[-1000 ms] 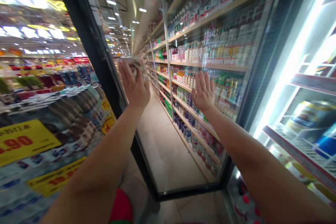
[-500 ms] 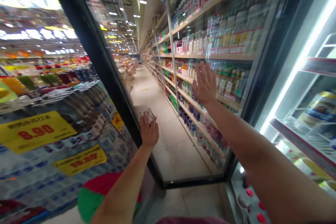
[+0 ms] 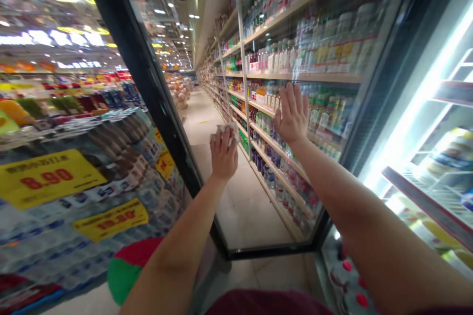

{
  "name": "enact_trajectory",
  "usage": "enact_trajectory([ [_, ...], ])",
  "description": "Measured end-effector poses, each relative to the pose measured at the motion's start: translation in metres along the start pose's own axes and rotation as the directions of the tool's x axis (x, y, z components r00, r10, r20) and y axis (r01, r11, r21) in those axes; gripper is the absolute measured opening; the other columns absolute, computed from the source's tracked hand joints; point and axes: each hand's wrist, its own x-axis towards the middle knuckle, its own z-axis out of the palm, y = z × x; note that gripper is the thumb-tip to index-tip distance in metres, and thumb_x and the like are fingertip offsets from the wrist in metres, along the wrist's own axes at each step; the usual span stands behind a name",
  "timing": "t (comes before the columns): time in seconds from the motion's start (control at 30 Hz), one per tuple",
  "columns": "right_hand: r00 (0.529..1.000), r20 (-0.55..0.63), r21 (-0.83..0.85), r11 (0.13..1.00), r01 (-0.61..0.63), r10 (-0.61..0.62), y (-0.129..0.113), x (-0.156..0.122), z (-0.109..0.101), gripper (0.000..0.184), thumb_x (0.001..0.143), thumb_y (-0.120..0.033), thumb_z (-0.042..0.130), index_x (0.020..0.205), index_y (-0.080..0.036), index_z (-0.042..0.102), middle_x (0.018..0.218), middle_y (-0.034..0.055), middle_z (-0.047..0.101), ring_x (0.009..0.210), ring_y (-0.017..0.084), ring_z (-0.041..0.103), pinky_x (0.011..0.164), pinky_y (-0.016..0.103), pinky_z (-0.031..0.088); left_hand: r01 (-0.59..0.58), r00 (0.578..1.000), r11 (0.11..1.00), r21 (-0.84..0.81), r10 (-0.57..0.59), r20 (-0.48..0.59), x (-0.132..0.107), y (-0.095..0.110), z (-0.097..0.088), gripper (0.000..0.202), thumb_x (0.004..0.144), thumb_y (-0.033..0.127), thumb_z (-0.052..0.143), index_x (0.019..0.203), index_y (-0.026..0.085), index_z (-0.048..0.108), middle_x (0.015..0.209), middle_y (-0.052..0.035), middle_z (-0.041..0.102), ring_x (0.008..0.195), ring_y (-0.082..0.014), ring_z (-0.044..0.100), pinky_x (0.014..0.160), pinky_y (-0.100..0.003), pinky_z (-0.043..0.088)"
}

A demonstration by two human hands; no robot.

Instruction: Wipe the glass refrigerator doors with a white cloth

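A glass cooler door (image 3: 258, 206) with a black frame stands swung out in front of me. My left hand (image 3: 223, 157) presses a crumpled, pale cloth (image 3: 232, 130) against the glass, its fingers laid over it. The cloth is small and partly hidden under the fingers. Higher up and to the right, my right hand (image 3: 293, 115) lies flat on the same pane with its fingers stretched upward and nothing in it. Shelves of bottles (image 3: 281, 56) show through or in the glass behind both hands.
On the right is the lit cooler interior with a wire shelf (image 3: 424, 192) and red-capped bottles (image 3: 347, 266) low down. Stacked bottle packs (image 3: 111, 236) with yellow price signs (image 3: 51, 177) stand at left, beside a red and green round object (image 3: 127, 270). The door's black edge (image 3: 158, 98) slants between.
My left hand has slid the cloth up and to the right across the glass, away from the door's left edge. My right hand has stayed nearly in place.
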Motion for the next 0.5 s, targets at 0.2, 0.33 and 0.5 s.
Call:
enact_trajectory([
  [0.2, 1.0, 0.008, -0.018, 1.0, 0.0, 0.0, 0.001, -0.001, 0.001, 0.06, 0.1, -0.03, 0.034, 0.159, -0.016, 0.038, 0.165, 0.0095, 0.034, 0.157, 0.026, 0.022, 0.127, 0.054, 0.022, -0.07, 0.997, 0.997, 0.025, 0.07, 0.018, -0.029, 0.001, 0.001, 0.036, 0.101, 0.016, 0.05, 0.134, 0.022, 0.063, 0.157, -0.0114, 0.046, 0.157, -0.0241, 0.012, 0.127, -0.054, 0.018],
  [0.33, 1.0, 0.01, -0.014, 1.0, -0.013, 0.013, 0.001, -0.004, 0.002, 0.061, 0.1, -0.028, 0.033, 0.159, -0.016, 0.037, 0.166, 0.01, 0.033, 0.157, 0.026, 0.022, 0.127, 0.055, 0.022, 0.041, 0.998, 0.999, -0.014, -0.041, -0.047, 0.027, -0.019, -0.011, 0.042, 0.104, 0.023, 0.047, 0.144, 0.02, 0.056, 0.165, -0.0114, 0.032, 0.158, -0.0256, 0.01, 0.129, -0.052, 0.012],
  [0.5, 1.0, -0.006, -0.002, 1.0, -0.009, 0.009, 0.0, -0.006, 0.002, 0.06, 0.099, -0.028, 0.032, 0.158, -0.016, 0.038, 0.165, 0.0098, 0.035, 0.158, 0.026, 0.021, 0.127, 0.055, 0.022, 0.165, 0.977, 0.985, -0.052, -0.171, -0.127, 0.08, -0.033, -0.02, 0.055, 0.107, 0.027, 0.038, 0.16, 0.014, 0.033, 0.17, -0.0125, 0.017, 0.158, -0.0277, 0.005, 0.129, -0.056, 0.008],
])
